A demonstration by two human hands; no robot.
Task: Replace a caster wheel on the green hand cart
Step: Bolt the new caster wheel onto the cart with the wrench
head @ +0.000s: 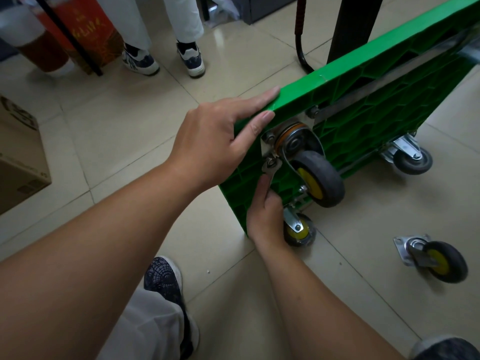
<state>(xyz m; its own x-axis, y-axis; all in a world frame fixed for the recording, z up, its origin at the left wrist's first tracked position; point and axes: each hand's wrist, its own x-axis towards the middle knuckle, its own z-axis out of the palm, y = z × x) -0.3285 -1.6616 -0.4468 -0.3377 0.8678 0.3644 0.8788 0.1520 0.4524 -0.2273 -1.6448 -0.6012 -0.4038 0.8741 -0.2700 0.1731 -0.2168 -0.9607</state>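
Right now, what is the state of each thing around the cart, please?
green hand cart, tipped on edge, underside showing.
left hand, fingers straight, pressing the cart's top corner.
right hand, gripping the wrench.
wrench, on a mounting nut.
corner caster, mounted.
loose caster, lying apart from cart.

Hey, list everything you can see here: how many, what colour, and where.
cart: one, green, tipped on its side on the floor
mounted casters: three showing, grey tyres, on the cart's underside
loose caster: one, grey and yellow, on the floor at right
wrench: one, silver, at the nearest mounted caster's base
cardboard box: one, brown, far left
red box: one, top left
bystander's shoes: two, white and dark, top
own shoes: two, dark, bottom
left hand: fingers flat on the cart's upper edge
right hand: grips the wrench
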